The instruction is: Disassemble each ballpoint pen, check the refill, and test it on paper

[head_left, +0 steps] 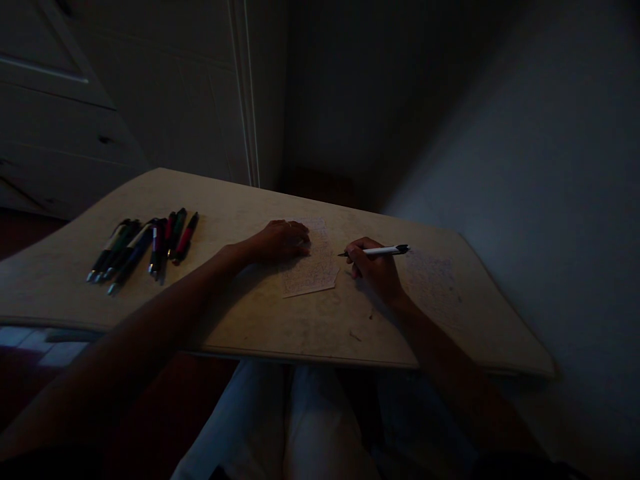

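Observation:
My left hand (283,241) lies flat on the upper left part of a sheet of paper (310,270) covered in dense scribbled marks, its fingers stretched out. A white pen with a black end (383,251) is pinched in my right hand (373,263). Its tip points left and sits close to the paper's right edge; whether it touches the surface I cannot tell. The lower right corner of the sheet looks torn or cut at an angle.
Several pens (135,247) with dark, red and green barrels lie side by side on the left of the pale table (250,320). Right of my right hand is a scribbled patch (433,280). A wall (565,200) borders the right side, and white drawers (60,133) stand behind at left.

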Tool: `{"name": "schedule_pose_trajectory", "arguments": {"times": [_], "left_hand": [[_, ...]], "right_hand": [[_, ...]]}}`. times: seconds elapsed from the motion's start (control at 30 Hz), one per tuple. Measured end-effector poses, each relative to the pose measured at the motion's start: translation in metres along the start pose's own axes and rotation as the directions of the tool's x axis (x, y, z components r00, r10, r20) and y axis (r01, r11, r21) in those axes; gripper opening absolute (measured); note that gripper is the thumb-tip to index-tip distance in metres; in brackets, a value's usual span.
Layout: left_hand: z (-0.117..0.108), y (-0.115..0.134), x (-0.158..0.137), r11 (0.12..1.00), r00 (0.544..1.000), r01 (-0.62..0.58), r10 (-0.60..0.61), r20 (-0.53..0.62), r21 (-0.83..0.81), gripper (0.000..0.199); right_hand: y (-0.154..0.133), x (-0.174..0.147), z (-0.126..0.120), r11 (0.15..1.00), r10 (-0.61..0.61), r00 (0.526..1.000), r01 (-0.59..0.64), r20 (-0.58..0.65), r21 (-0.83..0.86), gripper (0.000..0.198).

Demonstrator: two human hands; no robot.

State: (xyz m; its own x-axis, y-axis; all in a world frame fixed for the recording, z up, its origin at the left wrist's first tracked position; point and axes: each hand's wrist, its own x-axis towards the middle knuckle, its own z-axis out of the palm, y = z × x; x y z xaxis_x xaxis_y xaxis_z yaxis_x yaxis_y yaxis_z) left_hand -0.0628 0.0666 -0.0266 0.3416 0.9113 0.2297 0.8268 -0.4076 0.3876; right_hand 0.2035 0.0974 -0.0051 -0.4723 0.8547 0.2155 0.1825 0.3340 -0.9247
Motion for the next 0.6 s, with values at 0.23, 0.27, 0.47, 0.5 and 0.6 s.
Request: {"name": "schedule_pose_trajectory", "arguments": {"times": [0.23,0.27,0.47,0.5,0.6], "left_hand": [[0.0,0.001,0.002,1.0,1.0,-0.006,0.006,-0.01,0.026,0.03],[0.001,0.0,0.002,1.0,1.0,-0.012,0.012,-0.018,0.025,0.031],[0.007,-0.006,0.003,0.995,0.995,-0.077,0.072,-0.07,-0.063,0.032],[0.008,-0.006,0.003,0.993,0.994,-0.079,0.071,-0.083,-0.093,0.033],[0.007,-0.003,0.002,0.981,0.991,-0.06,0.036,-0.128,-0.183,0.035]], "right_hand": [[0.006,0.004,0.001,1.0,0.012,1.0,-0.011,-0.022,0.027,0.04],[0.007,0.005,0.001,0.999,0.009,1.0,-0.008,-0.027,0.031,0.04],[0.008,0.007,-0.001,0.999,-0.007,0.997,0.011,-0.078,0.052,0.05],[0.009,0.007,-0.001,0.999,-0.006,0.996,0.01,-0.086,0.053,0.052],[0.011,0.006,-0.004,0.999,0.002,0.995,0.002,-0.099,0.044,0.057]]}}
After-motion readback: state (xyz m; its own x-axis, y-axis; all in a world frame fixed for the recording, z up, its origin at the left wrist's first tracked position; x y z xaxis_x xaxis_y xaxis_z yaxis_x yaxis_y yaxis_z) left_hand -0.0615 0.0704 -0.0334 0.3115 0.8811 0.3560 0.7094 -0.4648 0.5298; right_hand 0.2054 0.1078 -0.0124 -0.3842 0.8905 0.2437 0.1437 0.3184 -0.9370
